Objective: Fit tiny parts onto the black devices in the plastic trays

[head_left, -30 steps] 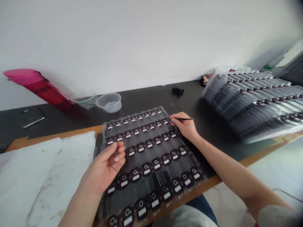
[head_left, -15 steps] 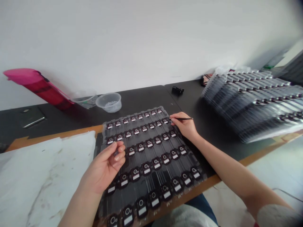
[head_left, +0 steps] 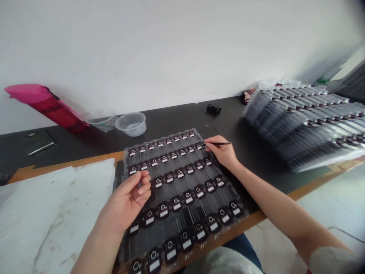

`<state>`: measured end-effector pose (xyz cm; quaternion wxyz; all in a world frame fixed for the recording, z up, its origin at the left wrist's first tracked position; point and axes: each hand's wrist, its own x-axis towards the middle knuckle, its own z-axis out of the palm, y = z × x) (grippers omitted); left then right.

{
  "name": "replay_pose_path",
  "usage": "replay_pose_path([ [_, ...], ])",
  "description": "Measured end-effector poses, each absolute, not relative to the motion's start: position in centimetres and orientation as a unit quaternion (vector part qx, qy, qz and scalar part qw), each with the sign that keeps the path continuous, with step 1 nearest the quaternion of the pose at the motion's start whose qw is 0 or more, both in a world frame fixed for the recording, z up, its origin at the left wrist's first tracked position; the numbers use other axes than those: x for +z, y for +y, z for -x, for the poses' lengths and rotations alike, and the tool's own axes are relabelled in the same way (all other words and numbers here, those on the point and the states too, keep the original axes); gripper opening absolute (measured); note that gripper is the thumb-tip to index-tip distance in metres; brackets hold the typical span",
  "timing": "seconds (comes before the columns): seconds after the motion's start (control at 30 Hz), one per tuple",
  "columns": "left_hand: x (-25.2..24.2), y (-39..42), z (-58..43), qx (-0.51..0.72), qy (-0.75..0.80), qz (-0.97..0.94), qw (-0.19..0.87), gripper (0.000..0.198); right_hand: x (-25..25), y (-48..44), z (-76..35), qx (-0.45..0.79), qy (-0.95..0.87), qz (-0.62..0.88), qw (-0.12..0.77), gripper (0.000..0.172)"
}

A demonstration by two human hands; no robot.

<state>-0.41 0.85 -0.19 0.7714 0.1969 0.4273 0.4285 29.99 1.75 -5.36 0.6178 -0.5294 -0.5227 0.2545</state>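
A clear plastic tray [head_left: 168,192] lies on the table, its rows filled with small dark parts, each bearing a ring and a white rectangle. My right hand [head_left: 224,152] pinches a slim black pen-like tool [head_left: 221,143] at the tray's far right edge. The tool's tip points left at a dark part [head_left: 199,146] in the second row; whether they touch I cannot tell. Over the tray's left side hovers my left hand [head_left: 128,199], fingers curled in and thumb against the index finger. Something small and dark shows between those fingers, too small to name.
Behind the tray stands a clear plastic tub [head_left: 131,125] of small pale pieces. Stacked clear trays [head_left: 302,125] rise at the right. A pink and red bag [head_left: 51,104] leans on the wall. White sheets [head_left: 57,209] cover the left; a small black object [head_left: 213,109] lies at the back.
Almost nothing differs. The black tool's tip has shifted very slightly within my right hand's grip; my left hand and the tray stay in place.
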Motion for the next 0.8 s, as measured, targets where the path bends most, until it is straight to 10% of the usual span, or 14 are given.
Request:
replay_pose_path([
  [0.8,1.9,2.4,-3.6,0.239,0.467,-0.500,0.689,0.028,-5.9,1.9,-30.0,0.267,-0.508,0.523,0.630,0.019],
])
